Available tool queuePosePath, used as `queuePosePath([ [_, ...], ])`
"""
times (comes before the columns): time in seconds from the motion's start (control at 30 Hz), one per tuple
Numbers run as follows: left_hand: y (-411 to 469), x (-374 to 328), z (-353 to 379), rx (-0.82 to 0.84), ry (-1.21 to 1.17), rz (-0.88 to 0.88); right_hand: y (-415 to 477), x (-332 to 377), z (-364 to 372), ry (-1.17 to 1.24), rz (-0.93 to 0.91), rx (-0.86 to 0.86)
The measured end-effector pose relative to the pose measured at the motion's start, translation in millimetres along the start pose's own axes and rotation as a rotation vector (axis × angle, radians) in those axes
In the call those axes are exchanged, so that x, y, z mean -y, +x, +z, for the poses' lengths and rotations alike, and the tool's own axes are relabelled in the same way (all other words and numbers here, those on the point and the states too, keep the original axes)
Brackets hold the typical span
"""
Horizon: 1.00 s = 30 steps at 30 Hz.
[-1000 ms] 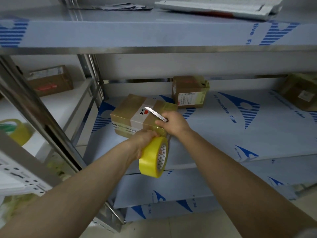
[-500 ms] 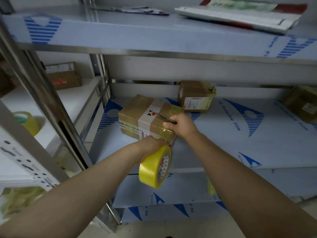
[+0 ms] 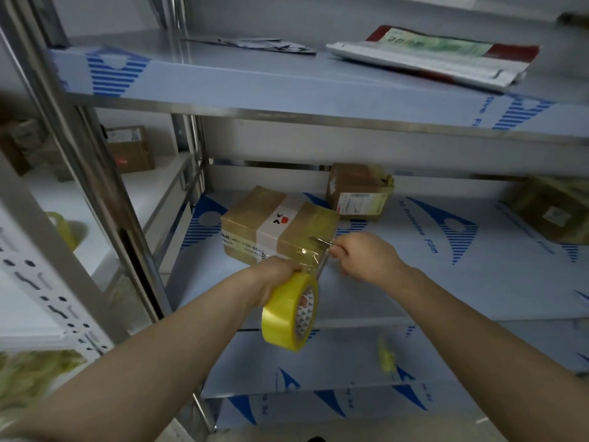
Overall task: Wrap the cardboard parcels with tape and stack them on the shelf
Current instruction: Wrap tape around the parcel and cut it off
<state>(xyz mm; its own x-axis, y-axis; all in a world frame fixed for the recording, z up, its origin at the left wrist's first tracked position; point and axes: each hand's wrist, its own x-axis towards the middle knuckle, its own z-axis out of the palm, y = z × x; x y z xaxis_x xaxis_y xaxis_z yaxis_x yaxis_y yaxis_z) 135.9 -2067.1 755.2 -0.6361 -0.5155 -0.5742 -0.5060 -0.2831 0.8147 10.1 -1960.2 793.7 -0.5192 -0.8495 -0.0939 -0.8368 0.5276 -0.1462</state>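
Our left hand (image 3: 277,275) has its fingers curled round the yellow tape roll (image 3: 288,314), holding it just below the near edge of the cardboard parcel (image 3: 274,224). The parcel lies on the middle shelf (image 3: 446,282), directly beyond those fingers. Our right hand (image 3: 363,260) pinches a small metal blade (image 3: 320,241), its tip laid against the strip of tape (image 3: 307,256) stretched from the roll to the parcel's near right corner. We judge the parcel light and stiff, with firm edges, though its taped faces look slick. It is best taken by its two short ends, fingers on bare cardboard where we can. The strip looks thin and apt to fold on itself, so the roll should keep it taut for the cut. The parcel is a low brown box, banded by a white label with a red and black mark, its right end glossy under yellowish tape.
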Motion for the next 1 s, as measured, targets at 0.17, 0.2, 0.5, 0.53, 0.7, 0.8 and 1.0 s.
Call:
queuePosePath([
  [0.17,1.4,0.6,-0.3,-0.004,0.021,-0.033,-15.2,6.3,11.4,-0.245,-0.086,-0.062],
  [0.2,2.4,1.0,-0.4,-0.006,0.025,-0.034,-15.5,8.3,14.5,-0.288,-0.092,-0.062],
  [0.5,5.9,-1.0,-4.3,-0.007,0.057,0.012,-20.2,-33.9,47.3,-0.188,0.066,0.188],
  [0.53,6.6,-0.6,-4.2,-0.005,0.057,0.013,-20.1,-45.7,46.4,-0.050,0.147,0.193],
  [0.7,7.0,-0.2,-3.4,-0.005,0.056,0.004,-0.3,-83.9,48.1,0.420,0.436,0.108],
  [0.8,6.3,-0.6,-3.0,-0.019,0.063,0.002,16.2,-88.5,54.2,0.483,0.447,0.012],
  [1.0,7.2,-0.5,-0.6,-0.049,0.041,0.018,34.6,-10.1,43.8,0.551,-0.164,-0.350],
])
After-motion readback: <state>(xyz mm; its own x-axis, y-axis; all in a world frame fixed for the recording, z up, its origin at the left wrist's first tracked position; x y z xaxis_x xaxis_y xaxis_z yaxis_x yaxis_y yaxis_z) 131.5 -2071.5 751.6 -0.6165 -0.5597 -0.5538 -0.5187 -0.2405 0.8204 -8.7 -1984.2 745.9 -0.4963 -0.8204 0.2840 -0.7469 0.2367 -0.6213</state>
